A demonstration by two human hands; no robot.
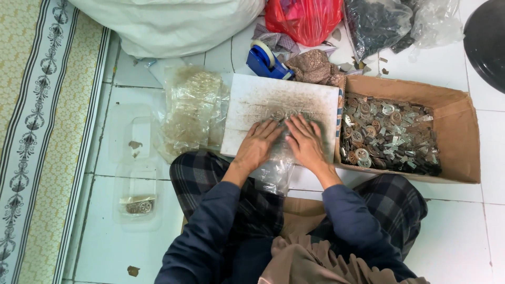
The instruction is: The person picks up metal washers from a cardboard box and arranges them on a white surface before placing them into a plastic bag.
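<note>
Both the left hand and right hand lie flat, grip open, pressing a clear plastic bag against the white board, the box of metal parts close by on the right for easy reach.

White floor tiles bore most of the clutter. A patterned mat with striped border lay along one edge. Beside it sat a clear plastic tray holding a few metal pieces. A heap of clear plastic bags lay next to the tray. A blue tape dispenser stood beside a brown patterned cloth. Behind these were a large white sack, a red plastic bag, and a clear bag of dark parts. A black round object occupied the corner.
</note>
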